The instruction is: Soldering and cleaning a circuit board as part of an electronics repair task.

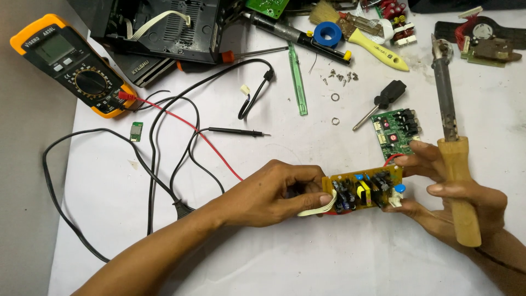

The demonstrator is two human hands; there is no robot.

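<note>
**Circuit board held between both hands, soldering iron upright**

A small yellow circuit board [364, 189] is held just above the bench, towards its near right part. The left hand [274, 194] is closed on the board's left end, fingers curled, a white ribbon cable [320, 208] under the thumb. The right hand [455, 192] pinches the right end with its fingertips while the wooden-handled soldering iron [452, 137] is clamped against the palm, tip up. The hot tip is best kept well away from cable and fingers, and the board gripped by its edges only. The board is crowded with dark capacitors, a yellow block and blue parts.
</note>
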